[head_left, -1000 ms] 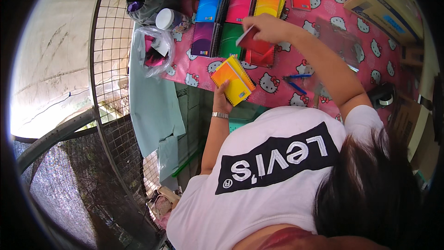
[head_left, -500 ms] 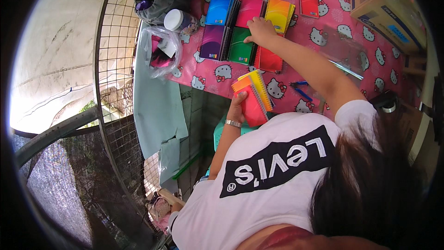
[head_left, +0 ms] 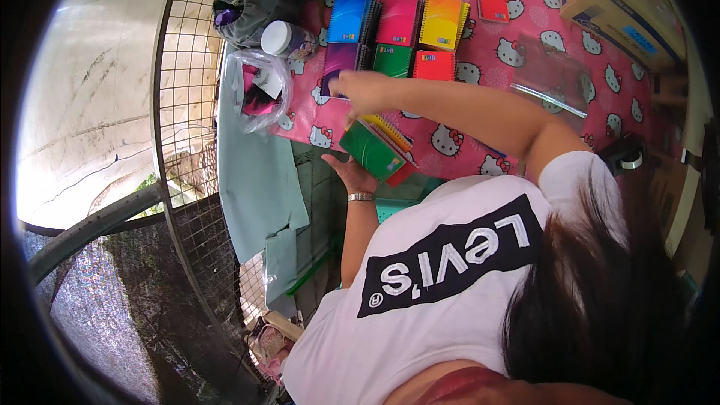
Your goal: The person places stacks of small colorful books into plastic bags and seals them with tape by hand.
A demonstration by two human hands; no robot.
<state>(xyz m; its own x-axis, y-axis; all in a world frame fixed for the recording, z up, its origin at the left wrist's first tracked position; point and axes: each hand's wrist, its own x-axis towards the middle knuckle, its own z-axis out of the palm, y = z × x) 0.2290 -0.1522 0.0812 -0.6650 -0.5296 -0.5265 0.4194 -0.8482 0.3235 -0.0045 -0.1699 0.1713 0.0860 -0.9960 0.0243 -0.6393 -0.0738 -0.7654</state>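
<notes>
My left hand [head_left: 355, 175], with a metal watch at its wrist, holds a fanned bunch of small spiral notebooks at the table's near edge. A green notebook [head_left: 373, 153] lies on top, with yellow and red ones showing beneath; its thumb sticks out to the side. Just above, my right hand [head_left: 364, 90] reaches across, fingers apart, over the purple notebooks [head_left: 343, 58] and partly covers them. Beside these sit the green stack [head_left: 393, 61] and the red stack [head_left: 435, 65]. Behind are blue [head_left: 352, 18], pink [head_left: 398, 20] and yellow [head_left: 444, 22] stacks.
A single red notebook [head_left: 493, 1] lies on the pink patterned tablecloth [head_left: 480, 109]. Clear plastic sleeves [head_left: 551, 79] and a cardboard box [head_left: 626, 19] are at right. At left stand a white-lidded jar [head_left: 277, 38], a plastic bag [head_left: 260, 90] and a grey drawstring bag [head_left: 251, 15].
A green notebook has gone from its stack onto the bunch in my left hand. My right hand has moved left from the green stack to the purple one. The bunch has shifted left.
</notes>
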